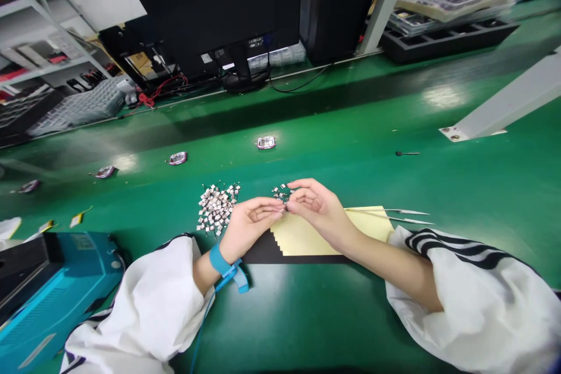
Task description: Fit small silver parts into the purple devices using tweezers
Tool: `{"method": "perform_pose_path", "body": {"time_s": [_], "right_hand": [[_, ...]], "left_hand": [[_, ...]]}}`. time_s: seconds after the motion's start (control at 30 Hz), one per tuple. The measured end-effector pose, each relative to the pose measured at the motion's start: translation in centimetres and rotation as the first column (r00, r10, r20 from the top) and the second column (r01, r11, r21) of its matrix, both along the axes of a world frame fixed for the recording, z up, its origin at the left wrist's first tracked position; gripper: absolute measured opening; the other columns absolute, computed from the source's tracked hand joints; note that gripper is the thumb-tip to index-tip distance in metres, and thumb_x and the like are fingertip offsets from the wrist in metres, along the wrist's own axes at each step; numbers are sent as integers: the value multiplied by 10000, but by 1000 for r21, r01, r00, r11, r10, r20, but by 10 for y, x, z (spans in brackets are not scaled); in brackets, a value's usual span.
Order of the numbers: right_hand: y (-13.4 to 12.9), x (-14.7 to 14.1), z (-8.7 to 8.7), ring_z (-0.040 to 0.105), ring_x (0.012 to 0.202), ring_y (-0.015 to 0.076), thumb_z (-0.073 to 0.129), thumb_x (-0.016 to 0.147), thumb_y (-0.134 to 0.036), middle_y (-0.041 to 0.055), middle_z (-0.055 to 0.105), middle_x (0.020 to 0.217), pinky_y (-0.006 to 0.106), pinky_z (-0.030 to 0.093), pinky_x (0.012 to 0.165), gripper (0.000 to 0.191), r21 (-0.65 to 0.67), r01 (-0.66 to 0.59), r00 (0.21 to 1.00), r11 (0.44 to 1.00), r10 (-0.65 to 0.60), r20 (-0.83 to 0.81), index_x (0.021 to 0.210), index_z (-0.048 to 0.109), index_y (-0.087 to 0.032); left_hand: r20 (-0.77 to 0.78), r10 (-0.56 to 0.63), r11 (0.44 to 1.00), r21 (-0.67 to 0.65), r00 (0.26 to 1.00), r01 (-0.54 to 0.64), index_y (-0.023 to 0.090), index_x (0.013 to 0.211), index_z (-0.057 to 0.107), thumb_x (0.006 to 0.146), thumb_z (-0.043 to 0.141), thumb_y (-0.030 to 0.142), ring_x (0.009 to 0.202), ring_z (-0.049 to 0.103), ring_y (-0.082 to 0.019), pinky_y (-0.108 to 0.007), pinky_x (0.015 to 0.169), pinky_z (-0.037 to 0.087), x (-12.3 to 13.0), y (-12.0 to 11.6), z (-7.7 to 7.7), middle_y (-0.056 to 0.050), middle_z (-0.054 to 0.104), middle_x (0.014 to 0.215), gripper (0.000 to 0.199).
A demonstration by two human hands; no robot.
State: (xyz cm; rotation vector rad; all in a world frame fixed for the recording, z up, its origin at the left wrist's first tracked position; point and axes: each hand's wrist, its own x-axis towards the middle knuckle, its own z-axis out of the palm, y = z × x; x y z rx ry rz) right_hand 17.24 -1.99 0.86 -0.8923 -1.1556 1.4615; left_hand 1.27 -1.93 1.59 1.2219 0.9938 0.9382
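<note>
My left hand (pixel 252 222), with a blue strap (pixel 224 262) round its wrist, meets my right hand (pixel 322 210) at the fingertips. Both pinch a tiny part (pixel 285 206) between them, too small and covered to name. Beneath my hands lie yellow sheets (pixel 307 238) with a stepped left edge, on a black mat (pixel 263 248). A heap of small silvery parts with dark leads (pixel 217 207) sits left of my left hand. Just behind the fingers is a smaller group of similar parts (pixel 280 190). Tweezers (pixel 407 212) lie right of my right wrist, partly over the sheets.
Several small pink-rimmed devices (pixel 178 158) stand in a row across the green bench (pixel 350 158). A blue machine (pixel 65 286) is at left, a monitor (pixel 219 0) at the back. A slanted white post (pixel 508 93) rises at right, near a small dark-headed tool (pixel 407 153).
</note>
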Motion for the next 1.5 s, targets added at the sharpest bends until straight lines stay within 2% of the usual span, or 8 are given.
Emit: {"method": "perform_pose_path", "body": {"time_s": [0.2,0.3,0.43,0.57,0.8,1.07,1.33,1.5], "right_hand": [[1,-2,-5,541,703,100,619,696,-207,-17,555,708,240,444,677,309,-3,28,1000,1000,-28,-6,963,463,-194],[1,-4,-5,546,699,101,666,642,-239,-3,571,719,252,447,704,227,-69,87,996,994,-87,5,800,520,-168],[-1,-5,-3,557,722,110,668,632,-276,17,594,737,278,447,759,162,-83,-19,1000,996,19,2,660,579,-143],[1,-4,-4,555,759,119,651,651,-279,12,585,754,291,443,793,137,-39,-67,997,997,68,30,672,602,-152],[3,-2,-11,561,750,126,652,656,-282,13,573,765,286,468,760,137,15,-110,989,994,108,104,682,603,-157],[4,-1,-10,562,717,121,623,675,-266,21,566,761,279,492,718,116,61,-135,976,989,122,178,662,600,-153],[1,-5,-5,562,656,126,675,601,-251,15,577,667,289,483,672,163,-48,-73,984,996,80,160,556,559,-146],[2,-4,-2,575,647,121,722,554,-272,5,588,623,290,477,682,257,-150,-56,996,987,66,65,505,505,-144]], "left_hand": [[-6,-5,985,170,1000,6,145,729,648,633,669,123,731,596,-91,-172,724,511,2,5,-5,-27,596,801,101],[-70,52,942,334,996,-26,146,725,649,652,648,117,722,579,-85,-167,704,509,1,10,-10,-30,577,781,78],[-121,81,886,464,989,-16,145,794,636,674,625,111,715,575,-83,-167,688,509,0,12,-14,-34,577,789,126],[-176,93,876,482,980,3,138,917,592,686,606,106,705,589,-87,-185,711,513,0,9,-14,-41,584,815,234],[-293,129,813,578,947,69,140,886,592,689,605,132,693,607,-103,-198,693,530,-3,7,-15,-41,606,804,197],[-349,161,800,594,923,85,129,874,589,686,609,130,682,615,-96,-173,676,535,-4,5,-12,-40,622,796,189],[-374,173,780,617,911,105,136,836,589,692,602,133,653,610,-92,-180,663,538,-2,2,-10,-31,623,778,144],[-313,127,829,554,941,72,127,818,589,684,615,150,659,608,-98,-187,660,540,-4,4,-14,-38,616,779,138]]}}
